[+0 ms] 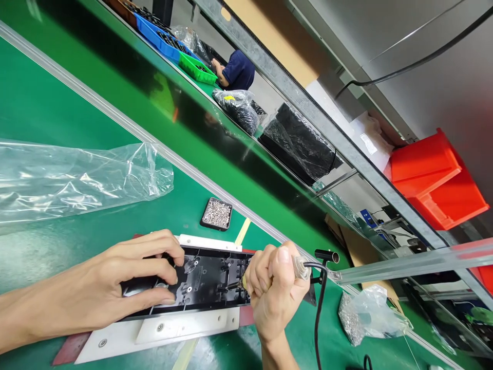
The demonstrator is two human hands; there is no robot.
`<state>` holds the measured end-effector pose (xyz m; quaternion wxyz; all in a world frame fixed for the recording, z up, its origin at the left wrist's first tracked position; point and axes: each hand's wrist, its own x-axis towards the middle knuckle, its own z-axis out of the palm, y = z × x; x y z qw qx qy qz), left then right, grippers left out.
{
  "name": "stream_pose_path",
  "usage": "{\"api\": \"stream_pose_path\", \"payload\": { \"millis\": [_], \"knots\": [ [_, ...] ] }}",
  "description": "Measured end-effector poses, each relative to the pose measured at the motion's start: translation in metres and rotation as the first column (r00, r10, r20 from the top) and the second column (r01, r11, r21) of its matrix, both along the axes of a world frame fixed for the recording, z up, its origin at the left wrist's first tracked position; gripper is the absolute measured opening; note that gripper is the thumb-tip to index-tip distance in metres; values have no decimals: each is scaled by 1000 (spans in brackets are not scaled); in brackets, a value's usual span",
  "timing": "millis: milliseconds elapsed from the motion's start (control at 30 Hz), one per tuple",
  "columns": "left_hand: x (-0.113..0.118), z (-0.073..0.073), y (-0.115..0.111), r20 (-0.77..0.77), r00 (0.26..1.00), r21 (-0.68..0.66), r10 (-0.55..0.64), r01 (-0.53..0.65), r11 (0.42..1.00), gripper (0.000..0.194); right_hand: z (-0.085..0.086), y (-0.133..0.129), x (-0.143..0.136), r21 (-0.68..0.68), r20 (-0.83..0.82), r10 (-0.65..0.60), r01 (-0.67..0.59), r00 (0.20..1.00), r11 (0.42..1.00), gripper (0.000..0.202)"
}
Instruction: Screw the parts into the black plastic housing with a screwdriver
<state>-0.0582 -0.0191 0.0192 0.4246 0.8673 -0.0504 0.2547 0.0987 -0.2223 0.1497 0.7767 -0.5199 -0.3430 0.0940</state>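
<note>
A long black plastic housing [208, 280] lies open side up in a white fixture [192, 326] on the green bench. My left hand [134, 277] rests over the housing's left part, with its fingers bent onto the part and its thumb along the near edge. In my right hand [275, 282] is a corded tool [302, 268], gripped in a fist. The tool's thin tip points left and down into the housing near its middle; whether it touches cannot be made out. My fingers hide most of the tool's body.
Beyond the housing sits a small black tray [216, 214] of metal pieces. A clear plastic bag [84, 180] lies at the left, a bag of small parts [370, 313] at the right. Red bins [427, 169] are upper right. Another person [236, 72] works in the distance.
</note>
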Motion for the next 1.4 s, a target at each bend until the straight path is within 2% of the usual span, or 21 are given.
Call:
{"api": "stream_pose_path", "payload": {
  "millis": [133,333,567,667,833,1000,1133,1333,1400],
  "knots": [
    [-2,-3,0,-39,999,-11,14,-15,1000,23,-1,0,0,2,4,12,-12,1000,1000,60],
    [0,-2,1,-22,1000,-18,4,-5,1000,22,-3,0,2,11,-8,21,-21,1000,1000,60],
    [1,-9,-2,29,999,-20,18,-18,1000,26,-8,-1,2,21,-30,4,-3,1000,1000,57],
    [2,-4,0,17,1000,1,15,-15,1000,25,-10,0,1,40,-39,14,-12,999,999,57],
    [3,7,8,-34,994,98,-100,103,990,16,-9,1,1,68,-46,-17,20,999,997,57],
    [3,4,3,-25,997,13,-70,70,997,13,-4,2,0,30,-22,-28,28,999,999,63],
    [2,4,2,-27,997,-7,-69,69,998,14,-1,4,0,33,-20,-51,52,999,998,63],
    [2,6,16,-79,991,140,-110,121,983,15,2,2,0,12,4,-15,15,1000,1000,64],
    [1,5,15,-68,992,138,-104,112,984,15,1,1,0,11,-2,-12,12,1000,1000,64]
  ]
}}
